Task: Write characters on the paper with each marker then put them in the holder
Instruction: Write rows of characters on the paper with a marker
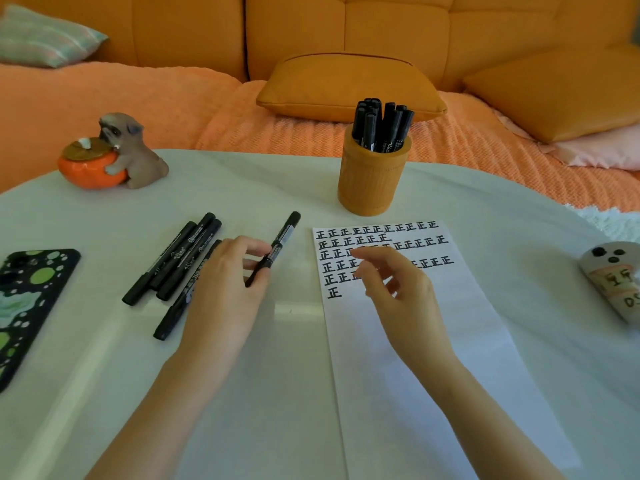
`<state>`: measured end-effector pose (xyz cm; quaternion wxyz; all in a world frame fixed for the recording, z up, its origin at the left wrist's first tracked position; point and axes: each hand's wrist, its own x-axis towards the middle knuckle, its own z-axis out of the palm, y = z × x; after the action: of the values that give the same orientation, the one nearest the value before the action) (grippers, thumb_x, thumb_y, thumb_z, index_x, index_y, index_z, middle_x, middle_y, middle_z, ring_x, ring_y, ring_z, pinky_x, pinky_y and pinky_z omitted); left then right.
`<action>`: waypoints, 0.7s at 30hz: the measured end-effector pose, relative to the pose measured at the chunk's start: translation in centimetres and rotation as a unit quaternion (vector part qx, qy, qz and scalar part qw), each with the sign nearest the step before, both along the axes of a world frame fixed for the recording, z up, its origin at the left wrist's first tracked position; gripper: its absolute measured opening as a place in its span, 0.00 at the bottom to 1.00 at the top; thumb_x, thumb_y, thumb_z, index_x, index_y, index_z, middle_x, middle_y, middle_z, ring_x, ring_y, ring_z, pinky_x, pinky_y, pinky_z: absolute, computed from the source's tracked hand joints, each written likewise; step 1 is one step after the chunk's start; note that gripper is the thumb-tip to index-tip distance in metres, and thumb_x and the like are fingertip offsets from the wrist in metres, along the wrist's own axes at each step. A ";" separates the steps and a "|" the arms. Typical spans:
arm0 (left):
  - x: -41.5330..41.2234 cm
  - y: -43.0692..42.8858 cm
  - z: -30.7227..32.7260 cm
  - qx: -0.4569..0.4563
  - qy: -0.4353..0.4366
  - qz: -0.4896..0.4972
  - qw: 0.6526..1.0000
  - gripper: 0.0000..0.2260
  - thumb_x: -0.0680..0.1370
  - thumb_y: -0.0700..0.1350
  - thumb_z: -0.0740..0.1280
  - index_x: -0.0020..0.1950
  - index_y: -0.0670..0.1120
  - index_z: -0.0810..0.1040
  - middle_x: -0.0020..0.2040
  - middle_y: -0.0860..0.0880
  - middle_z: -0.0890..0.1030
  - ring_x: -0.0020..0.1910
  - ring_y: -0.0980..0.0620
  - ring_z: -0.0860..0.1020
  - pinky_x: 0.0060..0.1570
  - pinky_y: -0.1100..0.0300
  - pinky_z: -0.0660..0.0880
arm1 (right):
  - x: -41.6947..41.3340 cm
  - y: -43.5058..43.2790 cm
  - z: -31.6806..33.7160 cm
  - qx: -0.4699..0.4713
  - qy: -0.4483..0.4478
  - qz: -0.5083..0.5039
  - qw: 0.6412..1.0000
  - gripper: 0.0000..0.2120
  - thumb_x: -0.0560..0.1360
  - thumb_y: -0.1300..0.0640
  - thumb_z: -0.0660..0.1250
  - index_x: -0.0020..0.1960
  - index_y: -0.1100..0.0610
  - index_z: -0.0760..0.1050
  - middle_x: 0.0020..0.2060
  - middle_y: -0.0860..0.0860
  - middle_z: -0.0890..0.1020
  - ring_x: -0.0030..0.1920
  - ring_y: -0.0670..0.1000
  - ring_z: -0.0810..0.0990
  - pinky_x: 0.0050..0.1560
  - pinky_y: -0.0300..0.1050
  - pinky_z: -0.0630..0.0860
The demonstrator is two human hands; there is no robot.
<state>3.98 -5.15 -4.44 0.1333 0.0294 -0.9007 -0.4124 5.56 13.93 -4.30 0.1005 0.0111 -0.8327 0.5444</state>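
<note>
While left hand (221,289) pinches marker (282,237), long axis slanting far-right toward holder (370,181), right hand (401,289) fingers apart

On the table (259,188), the paper (433,341) lies at right, with the holder (372,181) just behind it and markers (381,123) standing in it. Loose markers (173,261) lie left of the paper, the phone (27,306) farther left, a figurine (114,154) behind them. A sofa (311,29) stands behind the table.

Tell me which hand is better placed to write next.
Likely the right hand: it hovers open over the paper by the written rows. The left hand holds the marker off the sheet, so handover comes first.
</note>
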 end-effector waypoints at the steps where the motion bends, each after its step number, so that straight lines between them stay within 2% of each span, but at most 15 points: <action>1: 0.2 0.1 0.4 0.035 0.004 -0.001 0.999 0.09 0.75 0.36 0.66 0.53 0.48 0.77 0.51 0.53 0.79 0.46 0.60 0.78 0.40 0.71 0.72 | -0.1 -0.1 0.1 -0.029 -0.031 0.004 0.999 0.08 0.79 0.60 0.62 0.50 0.50 0.79 0.37 0.45 0.81 0.34 0.44 0.74 0.34 0.33 0.70; 3: 0.5 0.3 1.2 0.107 -0.006 -0.023 0.994 0.10 0.75 0.35 0.67 0.52 0.48 0.77 0.51 0.55 0.80 0.47 0.62 0.79 0.41 0.74 0.73 | -0.4 -0.3 0.4 -0.098 -0.086 0.021 0.991 0.06 0.79 0.56 0.63 0.51 0.53 0.79 0.32 0.47 0.80 0.30 0.45 0.72 0.31 0.34 0.68; 7: 1.1 1.1 2.4 0.193 -0.078 -0.144 0.967 0.13 0.73 0.33 0.69 0.51 0.50 0.78 0.50 0.56 0.82 0.47 0.63 0.80 0.44 0.73 0.74 | -0.6 -0.6 1.1 -0.212 -0.146 0.053 0.965 0.11 0.77 0.51 0.65 0.50 0.59 0.78 0.30 0.52 0.77 0.26 0.48 0.68 0.26 0.39 0.62; 11: 1.5 2.1 2.3 0.182 -0.107 -0.203 0.956 0.16 0.72 0.34 0.69 0.53 0.52 0.77 0.49 0.55 0.82 0.48 0.61 0.80 0.48 0.66 0.76 | -0.8 -0.6 1.4 -0.242 -0.158 0.038 0.957 0.11 0.75 0.51 0.68 0.42 0.58 0.72 0.27 0.52 0.75 0.25 0.48 0.67 0.25 0.38 0.60; 15: 1.6 2.6 1.8 0.140 -0.113 -0.206 0.962 0.13 0.74 0.40 0.69 0.55 0.54 0.76 0.48 0.56 0.82 0.47 0.61 0.79 0.49 0.67 0.75 | -0.7 -0.5 1.4 -0.250 -0.134 0.024 0.959 0.10 0.76 0.55 0.68 0.40 0.59 0.73 0.25 0.53 0.75 0.23 0.47 0.68 0.23 0.34 0.63; 19: 1.9 2.9 1.5 0.117 -0.136 -0.216 0.960 0.02 0.77 0.47 0.64 0.48 0.53 0.76 0.38 0.56 0.81 0.36 0.62 0.78 0.42 0.67 0.73 | -0.4 -0.8 1.1 -0.214 -0.101 0.055 0.970 0.09 0.77 0.57 0.66 0.45 0.63 0.74 0.26 0.54 0.76 0.24 0.48 0.69 0.24 0.35 0.65; 21: 2.1 3.2 1.4 0.086 -0.132 -0.221 0.962 0.05 0.79 0.48 0.61 0.44 0.55 0.74 0.35 0.57 0.77 0.34 0.64 0.75 0.37 0.72 0.68 | -0.3 -0.8 1.2 -0.210 -0.094 0.062 0.971 0.08 0.77 0.58 0.65 0.43 0.62 0.74 0.26 0.53 0.76 0.24 0.47 0.69 0.25 0.34 0.65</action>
<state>6.10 -1.95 -2.99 -0.0846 -0.1044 -0.8555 -0.5001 5.28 13.15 -3.12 -0.0122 -0.0104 -0.7034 0.7106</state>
